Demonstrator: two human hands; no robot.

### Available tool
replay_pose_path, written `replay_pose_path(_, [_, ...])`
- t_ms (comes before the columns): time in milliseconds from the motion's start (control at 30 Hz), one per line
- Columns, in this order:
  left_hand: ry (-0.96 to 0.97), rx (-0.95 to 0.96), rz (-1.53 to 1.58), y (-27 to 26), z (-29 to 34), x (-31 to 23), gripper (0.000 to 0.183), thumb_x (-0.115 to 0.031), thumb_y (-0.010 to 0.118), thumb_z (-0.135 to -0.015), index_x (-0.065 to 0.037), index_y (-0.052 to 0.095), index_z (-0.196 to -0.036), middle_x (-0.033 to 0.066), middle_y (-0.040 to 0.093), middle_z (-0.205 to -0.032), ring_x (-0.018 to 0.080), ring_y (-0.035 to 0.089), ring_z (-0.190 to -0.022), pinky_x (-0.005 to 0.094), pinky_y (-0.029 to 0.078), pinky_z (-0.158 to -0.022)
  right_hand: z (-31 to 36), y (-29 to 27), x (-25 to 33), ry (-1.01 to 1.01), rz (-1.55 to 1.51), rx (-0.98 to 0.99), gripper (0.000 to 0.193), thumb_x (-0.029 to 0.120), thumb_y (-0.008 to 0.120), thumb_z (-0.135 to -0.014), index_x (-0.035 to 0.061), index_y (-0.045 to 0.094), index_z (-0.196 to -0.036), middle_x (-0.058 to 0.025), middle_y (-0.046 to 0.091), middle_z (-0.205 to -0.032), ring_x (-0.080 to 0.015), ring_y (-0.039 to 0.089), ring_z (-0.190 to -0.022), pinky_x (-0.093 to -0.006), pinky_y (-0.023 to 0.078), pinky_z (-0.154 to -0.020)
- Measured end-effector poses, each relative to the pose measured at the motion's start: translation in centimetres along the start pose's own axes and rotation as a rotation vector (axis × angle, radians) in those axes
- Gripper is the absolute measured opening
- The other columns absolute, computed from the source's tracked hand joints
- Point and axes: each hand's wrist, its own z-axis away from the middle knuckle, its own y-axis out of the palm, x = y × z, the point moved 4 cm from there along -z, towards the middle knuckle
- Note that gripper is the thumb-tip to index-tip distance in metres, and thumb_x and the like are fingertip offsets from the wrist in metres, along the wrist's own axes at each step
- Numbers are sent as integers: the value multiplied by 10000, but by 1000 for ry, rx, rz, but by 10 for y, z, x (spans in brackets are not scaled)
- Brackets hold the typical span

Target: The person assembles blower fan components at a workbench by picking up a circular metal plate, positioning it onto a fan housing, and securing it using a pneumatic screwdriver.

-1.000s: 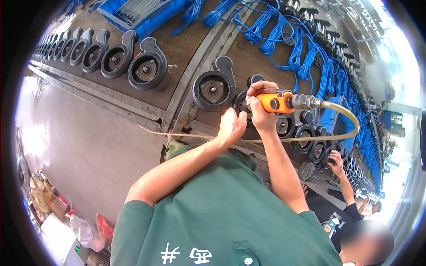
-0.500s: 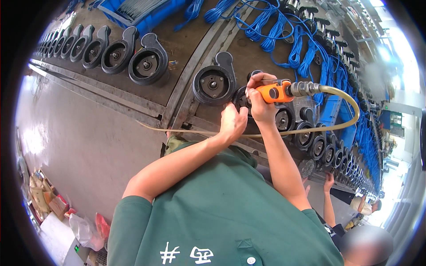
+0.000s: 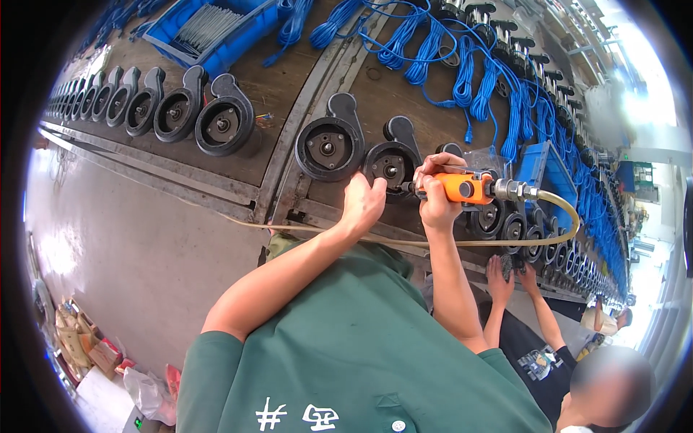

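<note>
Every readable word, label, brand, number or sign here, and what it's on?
Green shirt: two large white characters, not copied out here.
Co-worker's black shirt: multicoloured print, any lettering too small to read.
Orange tool: no readable marking.
Small green light, lower left: any marking too small to read.

A blue plastic crate [image 3: 242,45] of pale strips [image 3: 208,27] sits at eleven o'clock, bundled blue cables [image 3: 463,81] at one.

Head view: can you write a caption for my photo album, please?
Right hand holds an orange air tool at a round black housing, left hand close by.
</note>
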Motion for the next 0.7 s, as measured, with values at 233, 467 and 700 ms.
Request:
replay_pose_path(233, [3, -17, -45, -1, 0, 0, 455, -252, 588, -869, 156, 564, -1070, 384, 635, -1044, 458, 653, -1028, 451, 503, -905, 0, 4, 2, -8, 50, 39, 274, -53, 510, -794, 14, 517, -1059, -104, 573, -905, -139, 541, -683, -262, 484, -630])
replay_pose_path(467, [-37, -21, -15, 1, 0, 5, 463, -263, 591, -869, 165, 562, -1043, 389, 633, -1023, 466, 655, -1008, 454, 506, -891, 2, 7, 0, -51, 64, 170, 227, -41, 534, -791, 25, 500, -1006, -108, 558, -886, -150, 534, -685, -270, 480, -593])
replay_pose_path(700, [-26, -70, -29, 1, 3, 3, 463, -261, 582, -875, 160, 561, -1066, 381, 636, -1026, 468, 651, -1007, 458, 504, -892, 4, 8, -7, -87, 89, 198, 232, -42, 539, -809, 31, 495, -1024, -101, 560, -901, -146, 544, -737, -267, 493, -623])
